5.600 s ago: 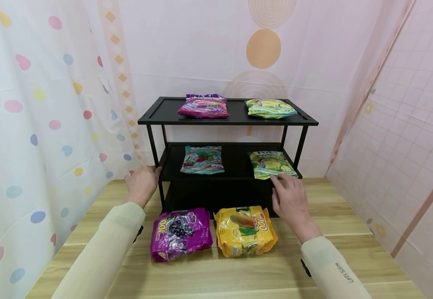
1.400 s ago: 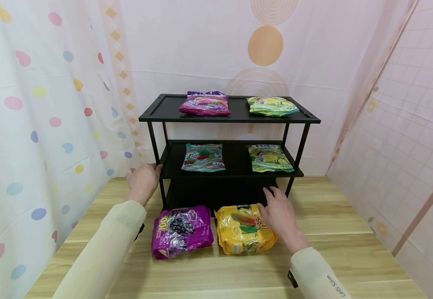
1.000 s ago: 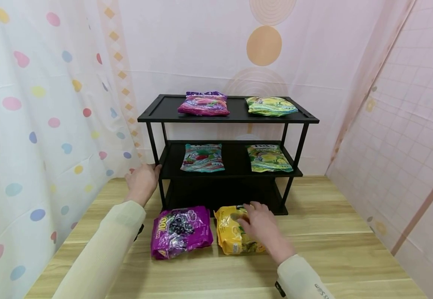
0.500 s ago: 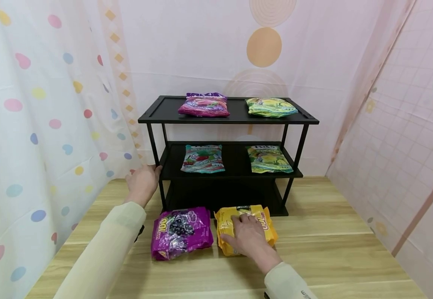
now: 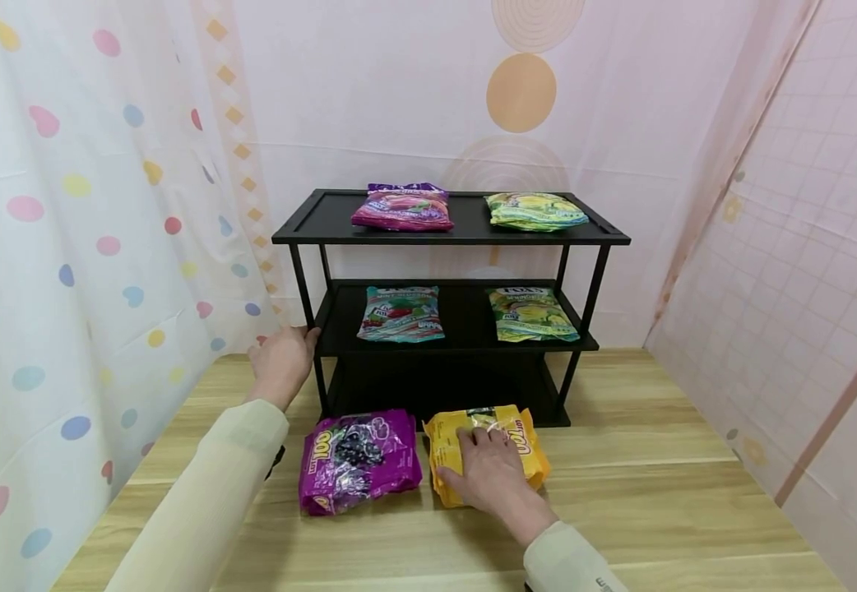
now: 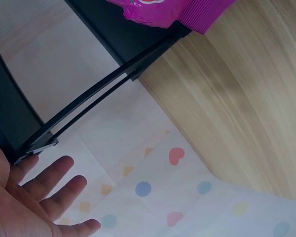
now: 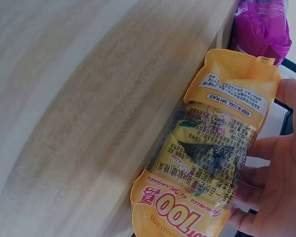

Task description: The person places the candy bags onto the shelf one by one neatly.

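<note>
My right hand lies over a yellow bag of mango gummies on the table, fingers bent across its top and thumb at its left side. In the right wrist view, the hand's fingers pass behind the yellow bag. My left hand touches the left front post of a black three-tier shelf at middle-tier height. Its fingers are spread and fairly straight in the left wrist view, the nearest at the shelf's corner. Left of the yellow bag sits a purple grape gummies bag.
The top tier carries a pink-purple candy bag and a yellow-green candy bag. On the middle tier lie a teal candy bag and a green candy bag. Patterned curtains hang round the wooden table.
My right hand has left the green bag, now farther back on the middle tier, and come down left onto the yellow bag. It has barely moved since half a second ago. My left hand stays.
</note>
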`<state>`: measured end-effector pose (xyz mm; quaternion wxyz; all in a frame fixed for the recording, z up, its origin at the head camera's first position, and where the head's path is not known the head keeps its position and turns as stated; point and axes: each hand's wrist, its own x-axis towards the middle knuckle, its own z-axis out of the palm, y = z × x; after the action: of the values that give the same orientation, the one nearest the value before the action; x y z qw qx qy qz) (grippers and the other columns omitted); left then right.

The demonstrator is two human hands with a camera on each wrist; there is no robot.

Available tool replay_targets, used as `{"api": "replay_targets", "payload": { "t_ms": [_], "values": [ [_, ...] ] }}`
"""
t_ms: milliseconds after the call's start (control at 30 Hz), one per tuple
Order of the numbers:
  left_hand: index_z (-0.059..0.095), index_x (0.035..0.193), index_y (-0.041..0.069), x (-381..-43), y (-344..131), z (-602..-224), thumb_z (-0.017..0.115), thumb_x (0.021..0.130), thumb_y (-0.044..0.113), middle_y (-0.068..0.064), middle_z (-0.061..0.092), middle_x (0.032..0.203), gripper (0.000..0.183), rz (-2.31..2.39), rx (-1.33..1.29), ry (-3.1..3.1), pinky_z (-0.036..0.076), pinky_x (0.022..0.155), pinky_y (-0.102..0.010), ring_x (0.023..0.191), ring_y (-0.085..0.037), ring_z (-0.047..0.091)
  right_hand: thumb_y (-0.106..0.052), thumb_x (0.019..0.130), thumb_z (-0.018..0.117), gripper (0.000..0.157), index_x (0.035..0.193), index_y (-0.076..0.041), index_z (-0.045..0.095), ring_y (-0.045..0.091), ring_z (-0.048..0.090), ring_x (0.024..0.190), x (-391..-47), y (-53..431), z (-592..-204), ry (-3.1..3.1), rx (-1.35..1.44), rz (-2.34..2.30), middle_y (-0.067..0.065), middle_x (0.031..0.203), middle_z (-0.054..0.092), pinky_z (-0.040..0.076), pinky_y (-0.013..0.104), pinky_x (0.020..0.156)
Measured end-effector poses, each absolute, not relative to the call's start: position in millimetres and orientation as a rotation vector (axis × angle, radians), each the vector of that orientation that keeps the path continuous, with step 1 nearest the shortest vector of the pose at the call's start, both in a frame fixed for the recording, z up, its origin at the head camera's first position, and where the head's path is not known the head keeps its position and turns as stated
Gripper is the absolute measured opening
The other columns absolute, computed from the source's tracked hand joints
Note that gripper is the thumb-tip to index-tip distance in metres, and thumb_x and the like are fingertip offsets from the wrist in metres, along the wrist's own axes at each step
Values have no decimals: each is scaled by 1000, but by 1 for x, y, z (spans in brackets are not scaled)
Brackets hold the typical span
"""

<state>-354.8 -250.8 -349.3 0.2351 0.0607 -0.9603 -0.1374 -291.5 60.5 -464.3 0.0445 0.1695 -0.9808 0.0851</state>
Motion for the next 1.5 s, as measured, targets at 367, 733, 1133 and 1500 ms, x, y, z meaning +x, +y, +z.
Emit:
{"api": "replay_targets", "payload": {
  "t_ms": [367,733,1133,1500],
  "values": [
    [55,79,5,-354,-252,-351,41,107,32,-29,67,92,42,-393,176,-2658,37,84,-71,91,-53,62,-62,92,56,75,146,-11,49,42,40,136,-289,70,-457,-3051,692,243,16,146,48,31,55,111],
    [56,79,5,-351,-253,-352,40,107,32,-31,67,96,43,-392,184,-2678,38,85,-70,92,-53,62,-41,85,68,67,145,-15,53,39,33,142,-283,82,-449,-3138,868,335,10,150,45,26,54,114],
    [54,78,5,-350,-253,-355,41,107,32,-29,67,93,42,-388,178,-2678,38,84,-71,90,-53,62,17,76,56,63,133,-10,62,31,43,137,-281,112,-444,-3091,1136,481,9,147,50,32,48,112],
    [59,80,5,-354,-250,-348,41,107,33,-27,68,88,43,-410,155,-2652,36,85,-70,91,-53,61,4,88,62,30,114,-8,70,31,60,118,-291,123,-448,-2831,1087,765,10,124,66,46,48,99]
  ]
}}
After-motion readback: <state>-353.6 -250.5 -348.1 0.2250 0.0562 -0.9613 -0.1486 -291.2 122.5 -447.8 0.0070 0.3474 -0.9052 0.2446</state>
